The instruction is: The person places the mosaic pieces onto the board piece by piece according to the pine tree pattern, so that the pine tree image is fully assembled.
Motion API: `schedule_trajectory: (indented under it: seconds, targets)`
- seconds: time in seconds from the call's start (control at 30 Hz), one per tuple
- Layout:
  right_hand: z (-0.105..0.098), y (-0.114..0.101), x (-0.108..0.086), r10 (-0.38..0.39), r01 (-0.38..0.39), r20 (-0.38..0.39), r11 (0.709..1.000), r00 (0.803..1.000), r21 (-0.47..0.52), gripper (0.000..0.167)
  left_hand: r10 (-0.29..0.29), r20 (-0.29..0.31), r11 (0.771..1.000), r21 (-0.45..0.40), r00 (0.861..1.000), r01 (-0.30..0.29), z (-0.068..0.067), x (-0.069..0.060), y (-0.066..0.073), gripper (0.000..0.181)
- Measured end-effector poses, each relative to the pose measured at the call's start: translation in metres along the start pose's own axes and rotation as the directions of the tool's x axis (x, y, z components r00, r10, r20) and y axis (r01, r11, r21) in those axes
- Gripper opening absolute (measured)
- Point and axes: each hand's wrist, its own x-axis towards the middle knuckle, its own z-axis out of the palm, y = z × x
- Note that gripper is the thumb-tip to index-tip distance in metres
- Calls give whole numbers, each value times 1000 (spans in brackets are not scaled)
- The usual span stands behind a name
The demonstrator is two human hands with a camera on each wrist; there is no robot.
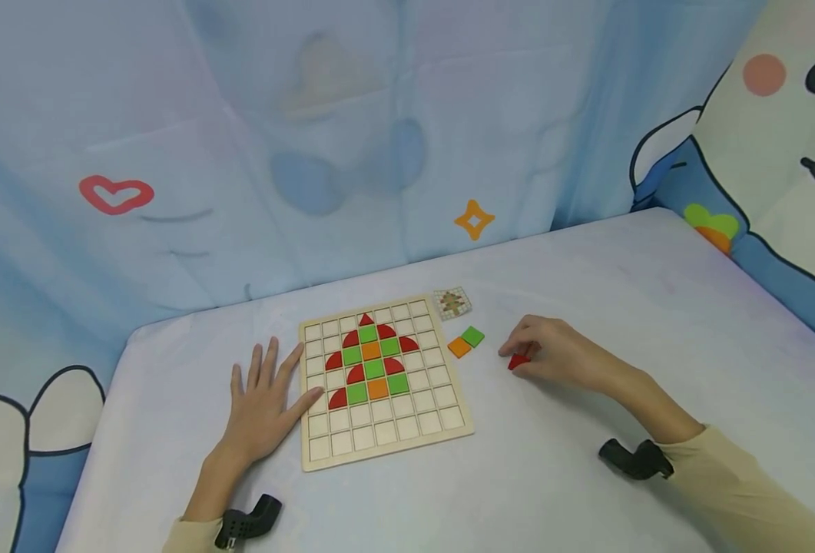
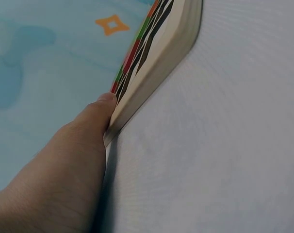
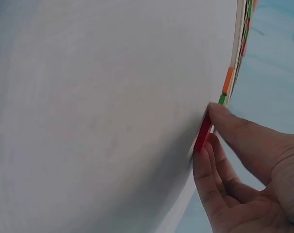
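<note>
A square wooden grid board (image 1: 386, 430) lies on the table, with red, green and orange tiles set in its cells in a tree shape. My left hand (image 1: 260, 411) rests at the board's left edge, fingers spread, the thumb lying over its border; the left wrist view shows that thumb (image 2: 96, 114) on the rim. To the right of the board, my right hand (image 1: 561, 355) pinches a red tile (image 3: 203, 132) between thumb and fingers. An orange tile (image 1: 459, 348) and a green tile (image 1: 472, 336) lie loose between the board and this hand.
A small picture card (image 1: 452, 302) of a tree pattern lies by the board's upper right corner. White cloth (image 1: 518, 491) covers the table. A blue printed curtain (image 1: 379, 153) hangs along the back edge. Each wrist carries a black device (image 1: 637, 459).
</note>
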Motion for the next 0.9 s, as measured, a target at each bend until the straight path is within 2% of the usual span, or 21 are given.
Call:
schedule_trajectory:
  seconds: [0.5, 0.9]
  targets:
    - [-3, -11, 4, 110, -110, 43, 994, 993, -3, 16, 9, 4, 1000, 10, 1000, -9, 1, 2, -1, 84]
    - [-5, -19, 8, 92, -88, 73, 994, 993, -58, 17, 3, 10, 1000, 15, 1000, -3, 1, 1, -2, 84]
